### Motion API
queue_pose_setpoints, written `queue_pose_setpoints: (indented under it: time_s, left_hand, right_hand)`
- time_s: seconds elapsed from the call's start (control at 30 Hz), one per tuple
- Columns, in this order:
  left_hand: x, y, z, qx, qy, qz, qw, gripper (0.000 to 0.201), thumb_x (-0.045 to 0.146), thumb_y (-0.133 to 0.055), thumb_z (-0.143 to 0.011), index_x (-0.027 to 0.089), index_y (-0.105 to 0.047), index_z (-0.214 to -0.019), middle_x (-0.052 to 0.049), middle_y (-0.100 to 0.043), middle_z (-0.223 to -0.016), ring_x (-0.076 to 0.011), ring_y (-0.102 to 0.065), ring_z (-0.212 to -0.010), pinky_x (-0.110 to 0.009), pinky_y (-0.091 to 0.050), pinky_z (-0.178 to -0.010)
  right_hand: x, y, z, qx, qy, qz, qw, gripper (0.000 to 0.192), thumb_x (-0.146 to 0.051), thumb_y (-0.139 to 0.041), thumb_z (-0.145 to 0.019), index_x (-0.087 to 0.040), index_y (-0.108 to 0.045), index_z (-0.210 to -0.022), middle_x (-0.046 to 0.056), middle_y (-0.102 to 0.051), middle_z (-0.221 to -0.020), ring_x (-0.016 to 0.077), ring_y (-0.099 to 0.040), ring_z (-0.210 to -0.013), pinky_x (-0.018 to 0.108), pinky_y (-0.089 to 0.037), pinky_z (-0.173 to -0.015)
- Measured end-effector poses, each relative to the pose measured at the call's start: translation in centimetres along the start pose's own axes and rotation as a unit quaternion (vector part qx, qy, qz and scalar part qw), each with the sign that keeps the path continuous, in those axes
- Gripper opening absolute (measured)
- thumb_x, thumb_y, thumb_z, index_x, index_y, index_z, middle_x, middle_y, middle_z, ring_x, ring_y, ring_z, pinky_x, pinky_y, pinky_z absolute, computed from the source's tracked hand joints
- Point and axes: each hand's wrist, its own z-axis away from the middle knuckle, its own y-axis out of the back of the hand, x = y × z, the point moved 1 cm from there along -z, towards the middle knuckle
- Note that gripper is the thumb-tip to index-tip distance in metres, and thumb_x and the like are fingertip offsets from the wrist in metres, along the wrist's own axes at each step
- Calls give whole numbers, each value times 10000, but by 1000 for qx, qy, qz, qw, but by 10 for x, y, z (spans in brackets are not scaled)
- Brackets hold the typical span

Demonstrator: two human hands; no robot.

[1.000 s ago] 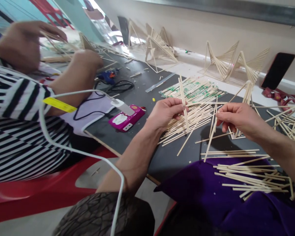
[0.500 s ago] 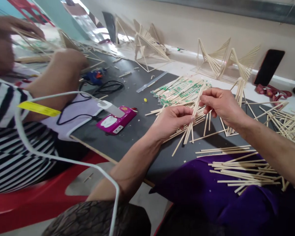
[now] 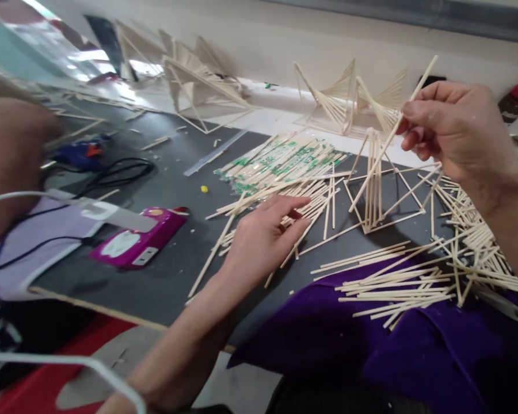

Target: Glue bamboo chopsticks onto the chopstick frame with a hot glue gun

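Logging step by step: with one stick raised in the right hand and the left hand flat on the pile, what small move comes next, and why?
Probably lower the stick toward the upright stick frame. The right hand pinches it near its upper end, its lower tip slanting down beside that frame, while the left hand rests open on the loose pile.

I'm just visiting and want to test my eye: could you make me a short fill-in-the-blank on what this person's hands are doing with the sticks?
1. The right hand pinches a single ____ raised above the table.
2. The left hand rests, fingers spread, on the loose ____ of sticks.
3. The cloth under the nearest sticks is ____.

Missing words: stick; pile; purple
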Motion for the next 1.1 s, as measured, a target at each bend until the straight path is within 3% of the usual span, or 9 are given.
queue_pose_setpoints:
  time_s: [0.07, 0.17, 0.3, 0.4, 0.7, 0.9, 1.1]
  left_hand:
    - [16, -11, 7, -100, 52, 131, 985, 341, 374, -596, -813, 182, -700, -1074, -92, -728, -981, -208, -670, -790, -291, -531, -615]
    - [40, -37, 16, -223, 141, 326, 908, 411, 360, -601, -825, 144, -645, -1172, -120, -726, -991, -197, -682, -752, -264, -535, -535]
    - [58, -65, 18, -254, 205, 441, 836, 316, 317, -644, -815, 111, -666, -1053, -81, -714, -838, -128, -646, -611, -195, -481, -445]
    - [62, -76, 17, -268, 221, 487, 801, 219, 309, -664, -809, 110, -680, -897, -32, -677, -691, -84, -583, -489, -161, -424, -383]
    - [77, -108, 15, -272, 282, 544, 742, 185, 304, -707, -754, 119, -696, -770, -7, -647, -584, -49, -501, -394, -142, -320, -322]
    - [73, -122, 8, -246, 304, 544, 742, 192, 308, -704, -753, 118, -693, -772, -2, -636, -587, -43, -482, -386, -154, -305, -327]
    - [63, -130, 11, -255, 331, 535, 734, 259, 364, -690, -775, 110, -689, -825, -11, -635, -602, -44, -476, -386, -155, -274, -323]
  right_hand:
    - [0, 12, -1, 5, -15, 9, 1000, 175, -192, -687, -799, -187, -594, -650, 23, -641, -656, 102, -578, -501, 206, -334, -390]
    - [3, 23, 1, 1, -41, 9, 999, 201, -165, -647, -820, -173, -595, -626, 26, -624, -607, 97, -561, -460, 199, -313, -359]
    - [11, 30, 7, -20, -80, -6, 997, 195, -137, -637, -826, -169, -599, -638, 32, -644, -617, 85, -561, -466, 186, -336, -351]
    - [18, 34, 11, -39, -100, -21, 994, 183, -149, -663, -822, -163, -594, -653, 34, -651, -641, 71, -556, -473, 174, -363, -362]
    - [18, 42, -4, -37, -93, -35, 994, 99, -107, -657, -798, -186, -605, -770, 1, -638, -626, 77, -558, -476, 176, -314, -350]
    - [15, 41, -28, -111, -100, 31, 988, 189, -120, -620, -820, -150, -596, -635, 14, -625, -578, 50, -478, -415, 180, -296, -356]
    - [44, 33, -55, -186, -110, 38, 976, 169, -86, -650, -762, -142, -599, -611, 24, -629, -584, 73, -558, -491, 166, -335, -379]
